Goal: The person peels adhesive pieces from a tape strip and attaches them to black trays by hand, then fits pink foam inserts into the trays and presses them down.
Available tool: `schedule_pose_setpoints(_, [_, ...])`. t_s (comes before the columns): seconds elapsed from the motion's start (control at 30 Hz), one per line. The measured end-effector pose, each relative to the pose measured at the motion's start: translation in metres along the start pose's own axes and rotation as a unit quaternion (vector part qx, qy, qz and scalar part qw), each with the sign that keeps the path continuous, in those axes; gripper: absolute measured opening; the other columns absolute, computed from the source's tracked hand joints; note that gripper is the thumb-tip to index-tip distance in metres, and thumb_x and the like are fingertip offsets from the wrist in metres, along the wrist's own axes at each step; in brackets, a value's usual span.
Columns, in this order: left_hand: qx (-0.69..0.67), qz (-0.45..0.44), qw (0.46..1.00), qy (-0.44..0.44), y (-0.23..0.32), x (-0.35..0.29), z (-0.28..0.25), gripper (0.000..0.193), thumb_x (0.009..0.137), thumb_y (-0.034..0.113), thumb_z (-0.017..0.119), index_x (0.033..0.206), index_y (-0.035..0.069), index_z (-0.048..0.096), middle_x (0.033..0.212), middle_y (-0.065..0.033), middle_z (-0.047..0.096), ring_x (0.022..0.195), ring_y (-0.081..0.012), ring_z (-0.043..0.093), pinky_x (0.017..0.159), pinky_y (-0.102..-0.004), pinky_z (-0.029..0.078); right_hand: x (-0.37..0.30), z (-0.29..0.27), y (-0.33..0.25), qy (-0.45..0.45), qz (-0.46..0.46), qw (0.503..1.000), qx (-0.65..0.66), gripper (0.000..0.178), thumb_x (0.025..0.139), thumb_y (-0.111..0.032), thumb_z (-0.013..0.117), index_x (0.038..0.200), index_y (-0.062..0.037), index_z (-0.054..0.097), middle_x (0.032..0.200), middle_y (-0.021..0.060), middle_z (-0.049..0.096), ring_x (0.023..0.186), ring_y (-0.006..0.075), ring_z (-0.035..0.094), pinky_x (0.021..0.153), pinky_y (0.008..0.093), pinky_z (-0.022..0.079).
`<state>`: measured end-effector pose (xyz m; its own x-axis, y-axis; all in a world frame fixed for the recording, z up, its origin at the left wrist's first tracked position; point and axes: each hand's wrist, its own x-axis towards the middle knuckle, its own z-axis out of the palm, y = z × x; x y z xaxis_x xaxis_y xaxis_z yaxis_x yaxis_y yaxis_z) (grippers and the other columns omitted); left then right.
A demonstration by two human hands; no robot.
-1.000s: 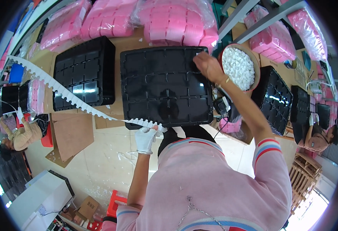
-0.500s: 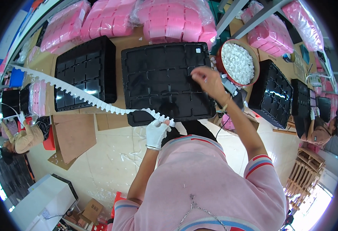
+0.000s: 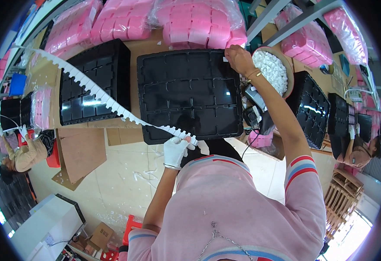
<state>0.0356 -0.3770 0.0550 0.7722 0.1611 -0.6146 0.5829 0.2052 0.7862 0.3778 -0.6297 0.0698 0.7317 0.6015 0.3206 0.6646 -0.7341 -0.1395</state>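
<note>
A long white notched foam strip slants from the upper left, over a black tray at the left, down to my gloved left hand. My left fingers are closed around its near end, just below the front edge of the middle black tray. My bare right hand is at that tray's far right corner. Its fingers are bent down at a small white piece there, and the hand partly hides this piece. The middle tray is divided into several shallow compartments.
A red-rimmed bowl of small white pieces stands beyond my right forearm. Black trays flank the middle one, at left and right. Pink foam packs line the back. A small dark device with a cable sits by the tray's right edge.
My right hand has moved away from me, from above the tray's right part to its far right corner, at the small white piece. My left hand keeps its hold on the strip.
</note>
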Motion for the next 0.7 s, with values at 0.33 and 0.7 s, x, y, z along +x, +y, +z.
schedule_pose_setpoints(0.33, [0.019, 0.000, 1.000, 0.015, 0.007, -0.002, -0.001, 0.020, 0.090, 0.018, 0.074, 0.086, -0.002, 0.073, 0.067, -0.0075, 0.069, 0.046, -0.0064, 0.051, 0.041, -0.0236, 0.036, -0.003, -0.007, -0.032, -0.061, -0.036, 0.996, -0.059, 0.020, 0.083, -0.009, 0.057, 0.099, 0.0006, 0.064, 0.100, 0.0179, 0.063, 0.095, 0.0352, 0.064, 0.080, 0.0440, 0.055])
schedule_pose_setpoints(0.7, [0.025, -0.015, 1.000, 0.003, 0.016, -0.001, 0.002, 0.013, 0.090, 0.007, 0.068, 0.093, -0.004, 0.073, 0.068, -0.0101, 0.071, 0.046, -0.0061, 0.051, 0.041, -0.0223, 0.034, -0.044, -0.032, -0.053, 0.046, 0.091, 0.991, 0.089, 0.011, 0.086, -0.008, 0.069, 0.095, -0.0050, 0.066, 0.097, 0.0131, 0.065, 0.094, 0.0347, 0.064, 0.079, 0.0438, 0.054])
